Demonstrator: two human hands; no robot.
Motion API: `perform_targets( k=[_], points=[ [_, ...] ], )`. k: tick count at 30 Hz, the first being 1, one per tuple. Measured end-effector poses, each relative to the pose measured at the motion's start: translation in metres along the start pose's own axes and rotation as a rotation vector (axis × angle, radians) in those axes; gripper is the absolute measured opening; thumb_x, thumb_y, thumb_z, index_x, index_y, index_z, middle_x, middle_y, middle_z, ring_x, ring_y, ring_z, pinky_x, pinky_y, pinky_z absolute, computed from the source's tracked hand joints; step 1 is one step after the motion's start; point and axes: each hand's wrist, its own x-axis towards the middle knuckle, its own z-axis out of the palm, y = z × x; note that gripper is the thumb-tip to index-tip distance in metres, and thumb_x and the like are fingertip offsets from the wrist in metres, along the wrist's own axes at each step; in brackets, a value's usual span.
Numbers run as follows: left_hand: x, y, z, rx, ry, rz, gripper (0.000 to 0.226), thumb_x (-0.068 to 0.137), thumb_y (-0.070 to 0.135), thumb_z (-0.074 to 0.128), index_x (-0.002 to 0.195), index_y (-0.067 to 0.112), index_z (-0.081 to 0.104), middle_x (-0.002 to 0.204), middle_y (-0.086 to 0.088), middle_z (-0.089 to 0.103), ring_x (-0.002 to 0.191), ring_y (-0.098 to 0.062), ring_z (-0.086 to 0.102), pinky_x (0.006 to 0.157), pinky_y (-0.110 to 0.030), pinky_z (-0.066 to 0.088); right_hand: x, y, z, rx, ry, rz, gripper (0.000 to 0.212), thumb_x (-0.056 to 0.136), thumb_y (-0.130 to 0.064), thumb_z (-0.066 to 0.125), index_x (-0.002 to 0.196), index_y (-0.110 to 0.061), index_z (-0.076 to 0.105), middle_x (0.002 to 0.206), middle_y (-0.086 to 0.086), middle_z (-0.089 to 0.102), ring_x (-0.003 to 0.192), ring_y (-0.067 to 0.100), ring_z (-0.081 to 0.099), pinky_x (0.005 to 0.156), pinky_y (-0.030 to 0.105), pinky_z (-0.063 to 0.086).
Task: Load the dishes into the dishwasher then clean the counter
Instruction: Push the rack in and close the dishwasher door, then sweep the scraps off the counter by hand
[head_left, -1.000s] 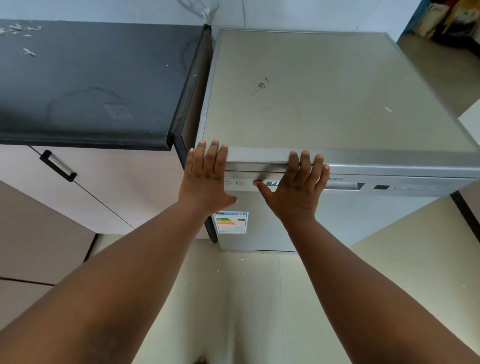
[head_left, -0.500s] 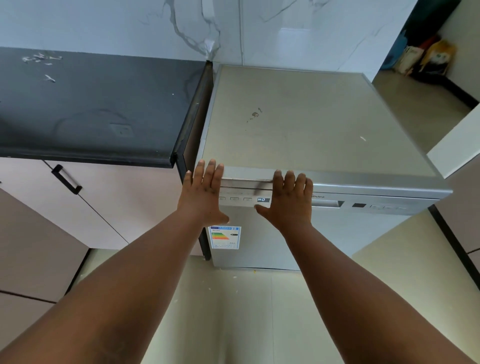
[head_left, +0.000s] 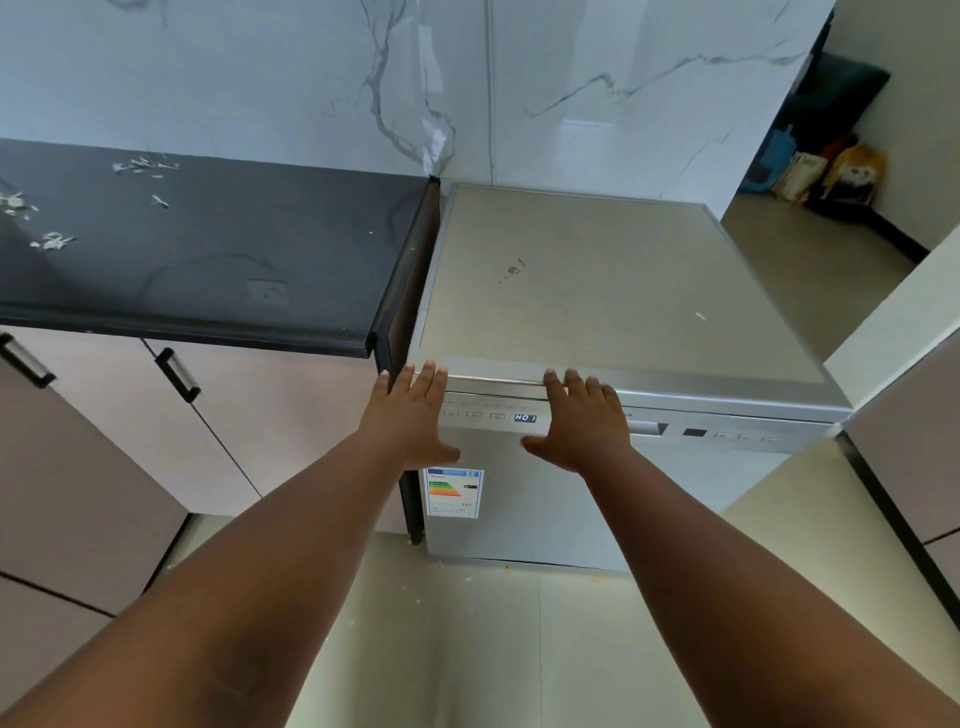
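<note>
A silver freestanding dishwasher (head_left: 613, 291) stands to the right of a black counter (head_left: 208, 249), its door closed and its small display (head_left: 525, 418) lit. My left hand (head_left: 410, 415) lies flat with straight fingers against the left end of the control panel, fingertips at the top front edge. My right hand (head_left: 582, 421) lies flat just right of the display, fingers straight, thumb spread. Neither hand holds anything. No dishes are in view.
White scraps (head_left: 52, 240) and crumbs (head_left: 143, 166) lie on the counter's far left. Pink cabinet doors with black handles (head_left: 179, 375) sit below it. Bags (head_left: 841, 174) stand in the far right corner. Another cabinet (head_left: 904, 431) flanks the dishwasher on the right.
My view has pulled back and tilted up, showing more wall and counter. Both hands stay flat on the dishwasher's front top edge, the right thumb spreading away from the display.
</note>
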Motion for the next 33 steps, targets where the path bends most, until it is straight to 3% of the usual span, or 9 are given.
perform_targets(
  k=[4, 14, 33],
  points=[
    [-0.026, -0.012, -0.004, -0.004, 0.018, -0.03, 0.11, 0.082, 0.069, 0.053, 0.154, 0.017, -0.011, 0.162, -0.006, -0.011, 0.148, -0.027, -0.015, 0.118, -0.05, -0.004, -0.008, -0.009, -0.016, -0.019, -0.009, -0.043, 0.097, 0.082, -0.067, 0.055, 0.155, -0.021, 0.011, 0.16, 0.01, 0.021, 0.148, 0.032, 0.014, 0.12, 0.045, 0.007],
    [-0.1, -0.091, -0.051, 0.015, 0.076, -0.224, 0.104, 0.086, 0.07, 0.045, 0.153, 0.015, -0.013, 0.161, -0.006, -0.016, 0.147, -0.026, -0.019, 0.118, -0.049, -0.007, -0.01, -0.094, -0.077, -0.043, 0.037, -0.21, 0.094, 0.087, -0.065, 0.05, 0.156, -0.021, 0.004, 0.163, 0.009, 0.012, 0.15, 0.031, 0.003, 0.12, 0.049, 0.002],
    [-0.197, -0.391, -0.057, -0.03, 0.124, -0.517, 0.108, 0.083, 0.076, 0.042, 0.152, 0.014, -0.015, 0.161, -0.008, -0.018, 0.147, -0.029, -0.019, 0.115, -0.05, -0.012, 0.032, -0.427, -0.12, 0.013, 0.089, -0.449, 0.095, 0.086, -0.064, 0.054, 0.156, -0.023, 0.004, 0.162, 0.007, 0.013, 0.15, 0.029, -0.001, 0.12, 0.052, 0.001]
  ],
)
